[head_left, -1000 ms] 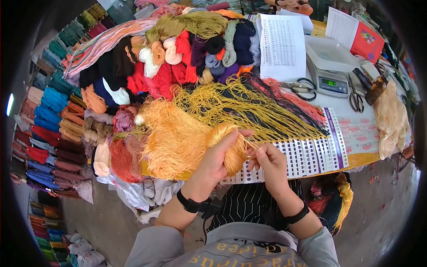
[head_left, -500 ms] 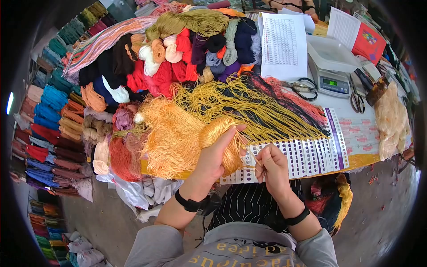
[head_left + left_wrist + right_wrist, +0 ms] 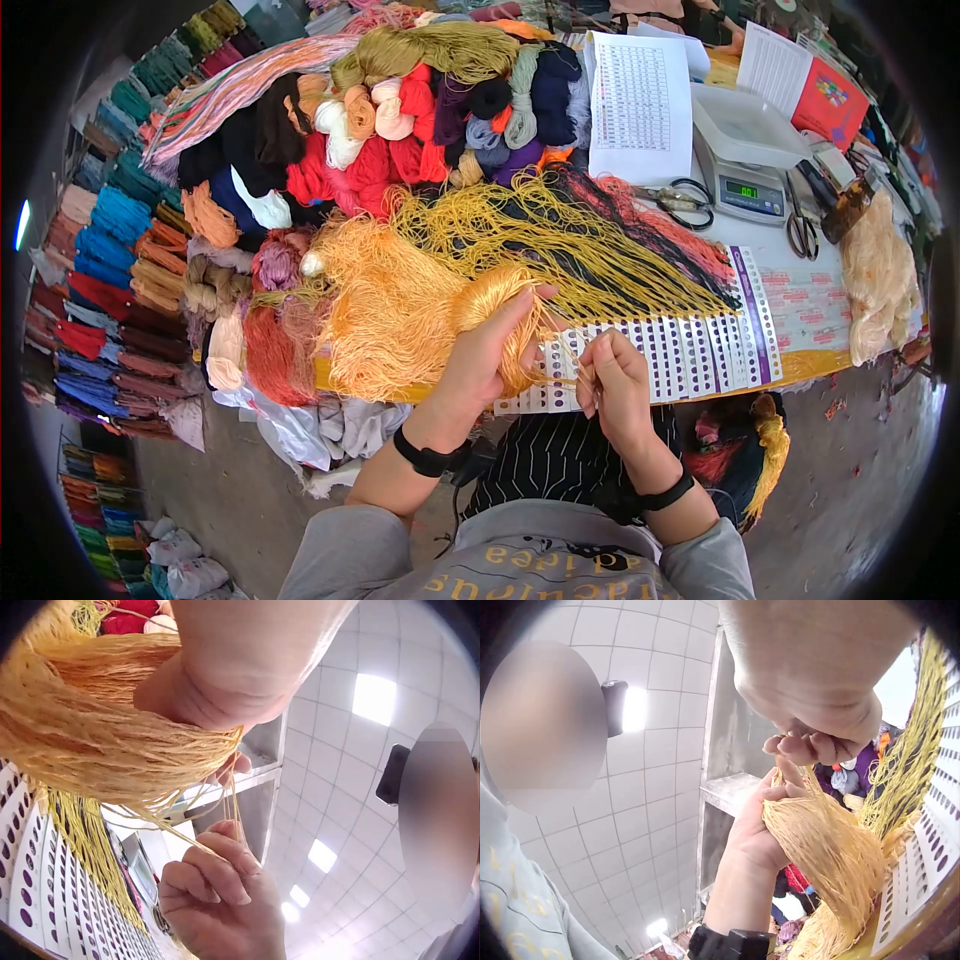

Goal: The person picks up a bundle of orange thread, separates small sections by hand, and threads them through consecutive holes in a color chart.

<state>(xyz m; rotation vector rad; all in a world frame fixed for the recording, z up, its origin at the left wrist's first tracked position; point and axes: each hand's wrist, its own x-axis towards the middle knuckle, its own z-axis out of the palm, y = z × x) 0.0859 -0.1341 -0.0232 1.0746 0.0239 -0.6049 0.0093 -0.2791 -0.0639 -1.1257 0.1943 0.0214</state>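
Note:
A skein of pale orange thread [image 3: 490, 300] is gripped in my left hand [image 3: 480, 355], the thumb lying across it. Its loose mass [image 3: 365, 320] spreads over the table to the left. My right hand [image 3: 618, 385] is just right of the skein, fingers curled, pinching a few thin strands. In the left wrist view these strands [image 3: 235, 802] run taut between the skein and the curled right hand [image 3: 225, 892]. From the right wrist view, the thread hangs over the left hand [image 3: 754, 840], and the right hand's fingertips [image 3: 817, 746] are close above it.
White cards with punched holes [image 3: 650, 355] line the front edge, with yellow threads [image 3: 520, 245] knotted along them. Colored skeins [image 3: 370, 180] pile behind. To the right are a digital scale [image 3: 745, 185], scissors [image 3: 802, 230] and a printed sheet [image 3: 640, 110].
My right hand has drawn away from the skein, down and to the right, with strands stretching between. The left hand keeps its grip and has shifted only slightly.

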